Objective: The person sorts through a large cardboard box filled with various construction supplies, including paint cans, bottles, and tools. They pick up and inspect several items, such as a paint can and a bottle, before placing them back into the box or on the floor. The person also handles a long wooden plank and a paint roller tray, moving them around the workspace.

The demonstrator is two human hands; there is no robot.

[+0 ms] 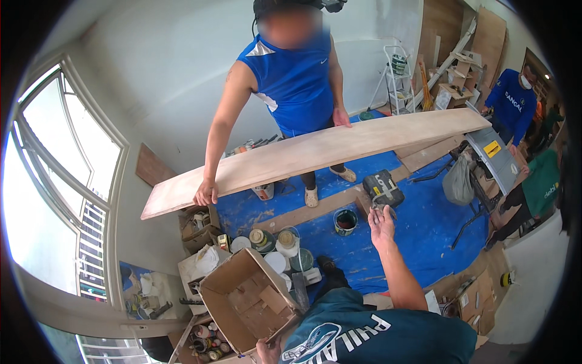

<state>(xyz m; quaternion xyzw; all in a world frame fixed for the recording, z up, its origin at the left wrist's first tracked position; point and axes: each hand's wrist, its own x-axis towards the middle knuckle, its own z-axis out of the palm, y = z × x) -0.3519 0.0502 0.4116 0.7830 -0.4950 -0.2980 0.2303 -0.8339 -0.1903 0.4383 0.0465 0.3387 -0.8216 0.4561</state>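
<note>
My left hand (268, 350) grips the near edge of an open cardboard box (233, 340), which has flat pieces of cardboard or board lying in its bottom. Stretched out ahead of me, my right hand (382, 227) is open, fingers spread and palm showing; I see nothing held in it. Just beyond it in the picture stands a black tool case (383, 187) on the blue floor sheet. A co-worker in a blue sleeveless top (294, 85) holds a long wooden board (315, 145) across the room with both hands.
The board's far right end lies by a grey table saw (494, 151), near a person in blue (514, 100) and one in green (539, 185). Paint cans (262, 239) crowd beside the box. An open paint bucket (345, 222) stands on the blue sheet (424, 218). A stepladder (397, 82) stands behind.
</note>
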